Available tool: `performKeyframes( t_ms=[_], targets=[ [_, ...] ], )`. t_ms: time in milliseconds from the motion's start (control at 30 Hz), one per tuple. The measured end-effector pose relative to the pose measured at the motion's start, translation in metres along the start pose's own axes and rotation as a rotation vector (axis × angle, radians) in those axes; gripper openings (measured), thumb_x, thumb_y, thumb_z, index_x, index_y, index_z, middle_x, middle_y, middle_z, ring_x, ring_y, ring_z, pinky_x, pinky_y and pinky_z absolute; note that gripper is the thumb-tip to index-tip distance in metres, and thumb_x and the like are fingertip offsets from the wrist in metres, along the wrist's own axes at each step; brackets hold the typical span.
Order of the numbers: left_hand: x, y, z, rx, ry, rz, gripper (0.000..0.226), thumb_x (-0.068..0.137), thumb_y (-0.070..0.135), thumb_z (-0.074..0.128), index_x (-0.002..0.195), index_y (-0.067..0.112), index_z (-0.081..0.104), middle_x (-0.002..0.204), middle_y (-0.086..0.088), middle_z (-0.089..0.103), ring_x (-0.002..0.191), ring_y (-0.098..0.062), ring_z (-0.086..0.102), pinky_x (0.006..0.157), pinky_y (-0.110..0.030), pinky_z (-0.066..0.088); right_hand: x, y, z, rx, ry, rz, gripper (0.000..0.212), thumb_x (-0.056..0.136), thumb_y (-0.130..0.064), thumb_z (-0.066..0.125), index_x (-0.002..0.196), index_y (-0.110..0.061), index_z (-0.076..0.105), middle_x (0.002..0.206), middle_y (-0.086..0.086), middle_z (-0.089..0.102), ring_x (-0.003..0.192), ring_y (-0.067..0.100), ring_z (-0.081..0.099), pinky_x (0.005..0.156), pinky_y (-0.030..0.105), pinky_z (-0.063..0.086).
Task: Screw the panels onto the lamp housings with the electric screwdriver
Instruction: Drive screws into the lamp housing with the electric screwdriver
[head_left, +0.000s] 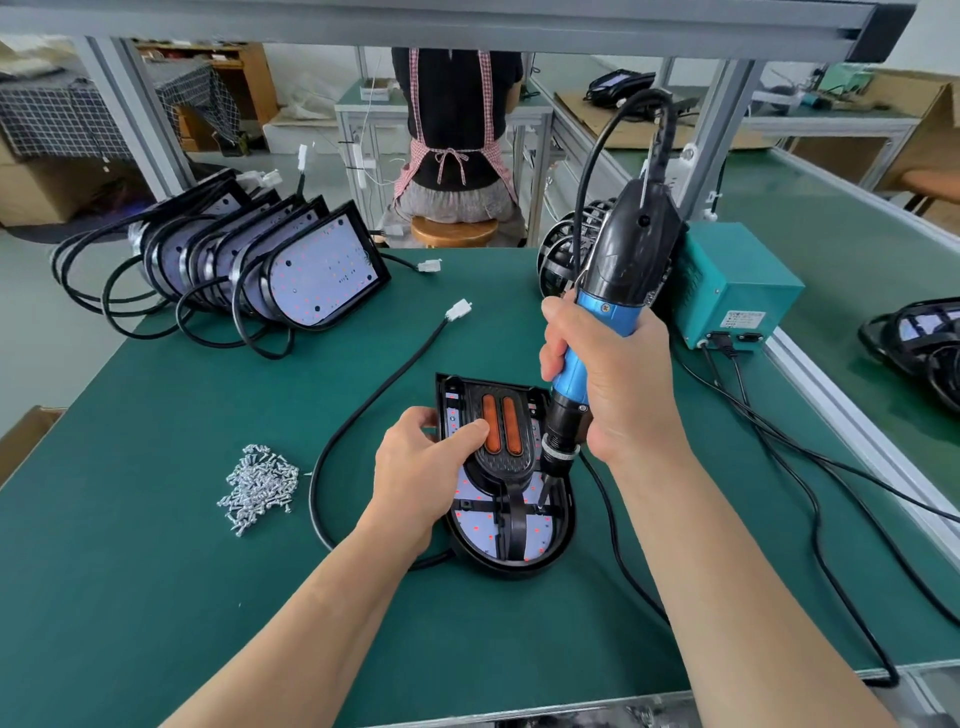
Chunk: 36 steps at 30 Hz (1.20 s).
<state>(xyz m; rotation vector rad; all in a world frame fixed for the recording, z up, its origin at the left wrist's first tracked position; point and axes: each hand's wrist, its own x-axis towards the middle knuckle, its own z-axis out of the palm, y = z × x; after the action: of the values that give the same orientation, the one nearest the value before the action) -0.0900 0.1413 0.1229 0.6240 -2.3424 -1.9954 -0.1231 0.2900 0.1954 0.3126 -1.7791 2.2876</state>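
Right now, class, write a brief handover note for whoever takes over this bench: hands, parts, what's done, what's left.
Left hand grips the lamp housing at its left edge, thumb on the panel.
Right hand holds the electric screwdriver, bit down at the panel's right side.
Loose screws lie left of the housing.
Screws already driven: cannot tell.
Left: finish this panel, then the stacked housings rear-left.

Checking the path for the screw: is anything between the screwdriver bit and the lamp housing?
Nothing visible. The electric screwdriver in the right hand points its bit at the right side of the lamp housing; the left hand holds the panel on the left, apart from the bit.
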Motion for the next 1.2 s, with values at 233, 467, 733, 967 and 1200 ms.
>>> performKeyframes(
  t_ms=[233, 467, 733, 967, 1200],
  targets=[
    [-0.002, 0.000, -0.001, -0.008, -0.001, 0.000, 0.047, 0.061, 0.045, 0.075, 0.099, 0.020, 0.066, 0.091, 0.000, 0.075, 0.086, -0.021, 0.073, 0.086, -0.046, 0.058, 0.002, -0.002, -0.009, 0.091, -0.187, 0.072, 0.023, 0.086, -0.009, 0.063, 0.068, -0.022, 0.058, 0.052, 0.000, 0.048, 0.048, 0.018, 0.044, 0.055, 0.028, 0.043],
    [-0.003, 0.002, -0.004, -0.012, -0.025, -0.016, 0.044, 0.061, 0.046, 0.075, 0.096, 0.021, 0.066, 0.092, 0.001, 0.076, 0.089, -0.021, 0.073, 0.089, -0.047, 0.057, -0.002, -0.010, -0.016, 0.121, -0.086, 0.054, 0.011, 0.078, -0.021, 0.072, 0.071, -0.026, 0.066, 0.054, 0.000, 0.051, 0.050, 0.019, 0.047, 0.056, 0.028, 0.043],
    [-0.004, 0.004, -0.008, 0.035, -0.038, -0.018, 0.043, 0.061, 0.049, 0.073, 0.095, 0.025, 0.065, 0.092, 0.002, 0.076, 0.089, -0.019, 0.073, 0.090, -0.046, 0.057, -0.006, -0.041, -0.004, 0.147, 0.303, -0.106, 0.021, 0.083, -0.020, 0.076, 0.072, -0.020, 0.058, 0.057, 0.001, 0.054, 0.050, 0.019, 0.050, 0.053, 0.025, 0.045],
    [-0.004, 0.001, -0.035, 0.298, -0.002, 0.111, 0.055, 0.090, 0.060, 0.055, 0.130, 0.023, 0.059, 0.104, 0.009, 0.068, 0.098, -0.015, 0.064, 0.087, -0.033, 0.051, -0.021, -0.040, -0.002, 0.229, 0.432, -0.055, 0.023, 0.087, -0.023, 0.076, 0.076, -0.021, 0.056, 0.061, -0.003, 0.056, 0.054, 0.016, 0.052, 0.059, 0.029, 0.045],
    [0.019, 0.004, -0.133, 0.771, 0.204, 0.225, 0.023, 0.082, 0.009, 0.067, 0.071, 0.029, 0.067, 0.085, 0.003, 0.065, 0.085, -0.021, 0.063, 0.066, -0.026, 0.042, -0.026, -0.035, 0.003, 0.262, 0.476, -0.041, 0.022, 0.088, -0.023, 0.075, 0.084, -0.018, 0.054, 0.064, -0.004, 0.055, 0.054, 0.014, 0.053, 0.058, 0.028, 0.046]
  ],
)
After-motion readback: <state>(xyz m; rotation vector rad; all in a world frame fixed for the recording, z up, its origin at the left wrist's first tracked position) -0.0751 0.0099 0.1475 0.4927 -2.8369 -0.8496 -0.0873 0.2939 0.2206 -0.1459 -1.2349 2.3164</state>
